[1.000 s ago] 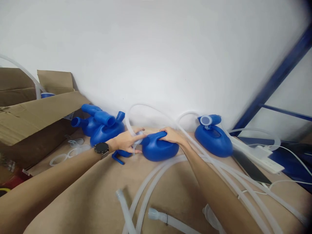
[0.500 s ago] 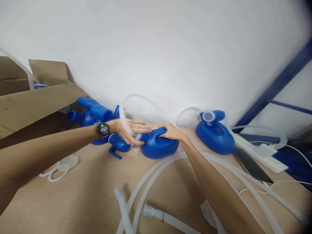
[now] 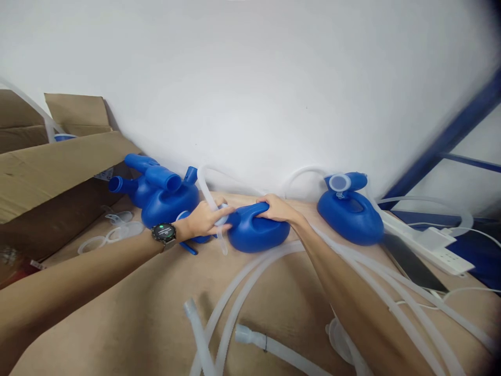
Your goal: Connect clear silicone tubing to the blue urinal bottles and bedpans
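A blue plastic urinal bottle [image 3: 256, 235] lies on the table in front of me, its mouth turned to the left. My right hand [image 3: 278, 209] is closed round its moulded handle from the right. At the mouth end, my left hand [image 3: 205, 219], with a watch on the wrist, has its fingers closed on a translucent cap [image 3: 221, 215]. A clear strap hangs below that cap. From the cap a white hose [image 3: 205, 185] rises and loops back toward the wall. Fingers partly cover the joint between cap and mouth. Behind my left hand sits a small blue part, mostly hidden.
Several blue bottles [image 3: 168, 201] crowd together at left beside a cardboard box [image 3: 58, 162]. Clear lids with rings [image 3: 125, 230] lie before them. Another capped bottle [image 3: 350, 219] stands at right near a power strip [image 3: 438, 250]. Loose hoses [image 3: 230, 303] cross the table's front.
My left hand has gone from loosely spread fingers to a grip on the cap at the bottle's mouth. The hose loop has dropped lower. My right hand keeps its hold.
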Tool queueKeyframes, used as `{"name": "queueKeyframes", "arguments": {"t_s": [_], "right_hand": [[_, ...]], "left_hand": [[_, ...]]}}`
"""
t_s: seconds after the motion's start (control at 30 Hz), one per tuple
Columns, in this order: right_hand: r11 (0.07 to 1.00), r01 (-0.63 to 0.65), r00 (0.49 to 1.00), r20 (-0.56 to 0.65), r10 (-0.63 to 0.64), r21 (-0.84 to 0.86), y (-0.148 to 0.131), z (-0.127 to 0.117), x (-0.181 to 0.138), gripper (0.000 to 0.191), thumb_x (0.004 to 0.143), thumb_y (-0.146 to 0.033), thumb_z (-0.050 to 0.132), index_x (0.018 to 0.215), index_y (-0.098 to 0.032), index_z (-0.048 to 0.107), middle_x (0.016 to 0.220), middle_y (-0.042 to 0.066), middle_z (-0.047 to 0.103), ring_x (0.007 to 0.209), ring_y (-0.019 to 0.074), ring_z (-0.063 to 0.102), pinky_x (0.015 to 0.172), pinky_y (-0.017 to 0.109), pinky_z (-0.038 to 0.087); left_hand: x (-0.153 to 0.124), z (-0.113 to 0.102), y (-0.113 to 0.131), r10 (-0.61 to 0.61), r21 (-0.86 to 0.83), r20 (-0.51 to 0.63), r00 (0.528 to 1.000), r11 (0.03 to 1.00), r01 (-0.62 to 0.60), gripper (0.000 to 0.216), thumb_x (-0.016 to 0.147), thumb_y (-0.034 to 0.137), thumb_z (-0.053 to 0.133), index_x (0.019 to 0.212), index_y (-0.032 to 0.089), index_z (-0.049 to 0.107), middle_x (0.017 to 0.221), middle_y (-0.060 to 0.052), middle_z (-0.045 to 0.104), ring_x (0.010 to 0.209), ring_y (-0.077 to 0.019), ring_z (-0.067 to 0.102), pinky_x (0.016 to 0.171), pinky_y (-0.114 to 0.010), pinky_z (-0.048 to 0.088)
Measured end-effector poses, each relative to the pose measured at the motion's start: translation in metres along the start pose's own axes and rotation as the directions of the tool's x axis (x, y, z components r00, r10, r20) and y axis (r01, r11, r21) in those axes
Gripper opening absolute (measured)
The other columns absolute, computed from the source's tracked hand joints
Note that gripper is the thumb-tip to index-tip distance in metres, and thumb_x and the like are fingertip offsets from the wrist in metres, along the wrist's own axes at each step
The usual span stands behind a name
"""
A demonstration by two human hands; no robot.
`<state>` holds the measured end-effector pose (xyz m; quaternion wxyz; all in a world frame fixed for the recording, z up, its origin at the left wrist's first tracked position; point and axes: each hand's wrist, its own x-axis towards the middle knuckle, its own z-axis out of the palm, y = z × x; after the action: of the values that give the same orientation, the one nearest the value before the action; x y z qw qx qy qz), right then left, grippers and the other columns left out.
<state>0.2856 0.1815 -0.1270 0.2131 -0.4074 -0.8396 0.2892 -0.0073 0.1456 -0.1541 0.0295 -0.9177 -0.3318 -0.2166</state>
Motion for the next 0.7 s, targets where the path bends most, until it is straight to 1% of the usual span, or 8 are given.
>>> {"name": "queueKeyframes", "arguments": {"t_s": [0.07, 0.13, 0.2, 0.27, 0.37, 0.47, 0.57, 0.7], "right_hand": [[1.0, -0.003, 1.0, 0.002, 0.003, -0.003, 0.0, 0.0, 0.0, 0.027, 0.067, -0.044, 0.067, 0.062, -0.02, 0.057, 0.063, -0.003, 0.055, 0.065, 0.0148, 0.052, 0.06, 0.025, 0.035], [1.0, -0.009, 1.0, 0.002, 0.009, -0.009, -0.001, 0.0, 0.0, 0.026, 0.067, -0.043, 0.066, 0.062, -0.019, 0.058, 0.062, -0.003, 0.056, 0.064, 0.0145, 0.052, 0.059, 0.025, 0.035], [1.0, -0.017, 1.0, 0.002, 0.017, -0.016, -0.002, -0.001, 0.0, 0.025, 0.066, -0.042, 0.066, 0.063, -0.019, 0.058, 0.062, -0.003, 0.056, 0.063, 0.0143, 0.052, 0.059, 0.025, 0.035], [0.999, -0.026, 1.0, 0.006, 0.026, -0.023, -0.003, -0.001, -0.001, 0.024, 0.066, -0.042, 0.066, 0.064, -0.018, 0.06, 0.062, -0.003, 0.057, 0.064, 0.0145, 0.053, 0.059, 0.024, 0.036], [0.999, -0.033, 0.999, 0.012, 0.033, -0.028, -0.004, -0.002, -0.001, 0.024, 0.066, -0.041, 0.065, 0.067, -0.018, 0.063, 0.064, -0.003, 0.059, 0.065, 0.0151, 0.055, 0.059, 0.024, 0.038], [0.998, -0.041, 0.999, 0.01, 0.042, -0.042, -0.005, -0.001, 0.0, 0.023, 0.067, -0.04, 0.066, 0.069, -0.017, 0.066, 0.067, -0.002, 0.063, 0.067, 0.0162, 0.058, 0.06, 0.024, 0.04], [0.996, -0.053, 0.999, -0.013, 0.053, -0.072, -0.009, 0.0, -0.001, 0.022, 0.07, -0.038, 0.066, 0.071, -0.016, 0.07, 0.067, -0.001, 0.066, 0.068, 0.0169, 0.06, 0.061, 0.024, 0.04], [0.988, -0.071, 0.997, -0.049, 0.065, -0.134, -0.016, 0.002, -0.002, 0.023, 0.078, -0.036, 0.066, 0.078, -0.016, 0.075, 0.074, 0.001, 0.073, 0.073, 0.0182, 0.065, 0.064, 0.024, 0.042]], "left_hand": [[-0.004, 0.002, 0.01, -0.074, 0.019, -0.029, 0.997, 0.997, 0.075, 0.062, 0.097, 0.065, 0.046, 0.131, 0.018, 0.068, 0.115, -0.017, 0.067, 0.091, -0.0305, 0.068, 0.08, -0.041, 0.055], [-0.007, 0.002, 0.021, -0.149, 0.025, -0.055, 0.987, 0.988, 0.15, 0.058, 0.1, 0.062, 0.044, 0.135, 0.02, 0.064, 0.119, -0.015, 0.067, 0.093, -0.029, 0.069, 0.079, -0.038, 0.054], [-0.008, 0.003, 0.033, -0.228, 0.023, -0.082, 0.97, 0.973, 0.231, 0.053, 0.102, 0.059, 0.042, 0.135, 0.022, 0.062, 0.121, -0.012, 0.068, 0.095, -0.0285, 0.07, 0.079, -0.036, 0.053], [-0.008, 0.004, 0.046, -0.318, 0.017, -0.114, 0.941, 0.947, 0.322, 0.048, 0.105, 0.055, 0.039, 0.134, 0.023, 0.06, 0.12, -0.011, 0.069, 0.098, -0.0287, 0.071, 0.08, -0.036, 0.053], [-0.004, 0.003, 0.066, -0.461, 0.001, -0.164, 0.872, 0.884, 0.467, 0.044, 0.108, 0.051, 0.035, 0.134, 0.024, 0.057, 0.116, -0.01, 0.072, 0.098, -0.0289, 0.072, 0.077, -0.035, 0.052], [0.002, 0.0, 0.082, -0.575, -0.014, -0.182, 0.797, 0.812, 0.583, 0.039, 0.109, 0.049, 0.034, 0.132, 0.025, 0.056, 0.107, -0.008, 0.075, 0.093, -0.0286, 0.074, 0.073, -0.034, 0.049], [0.011, -0.008, 0.089, -0.66, -0.022, -0.172, 0.731, 0.745, 0.667, 0.033, 0.109, 0.046, 0.035, 0.125, 0.027, 0.057, 0.099, -0.007, 0.076, 0.091, -0.0291, 0.074, 0.071, -0.032, 0.047], [0.024, -0.017, 0.09, -0.761, -0.018, -0.144, 0.633, 0.641, 0.767, 0.031, 0.108, 0.045, 0.037, 0.115, 0.025, 0.06, 0.096, -0.01, 0.076, 0.089, -0.0325, 0.075, 0.072, -0.035, 0.049]]}}
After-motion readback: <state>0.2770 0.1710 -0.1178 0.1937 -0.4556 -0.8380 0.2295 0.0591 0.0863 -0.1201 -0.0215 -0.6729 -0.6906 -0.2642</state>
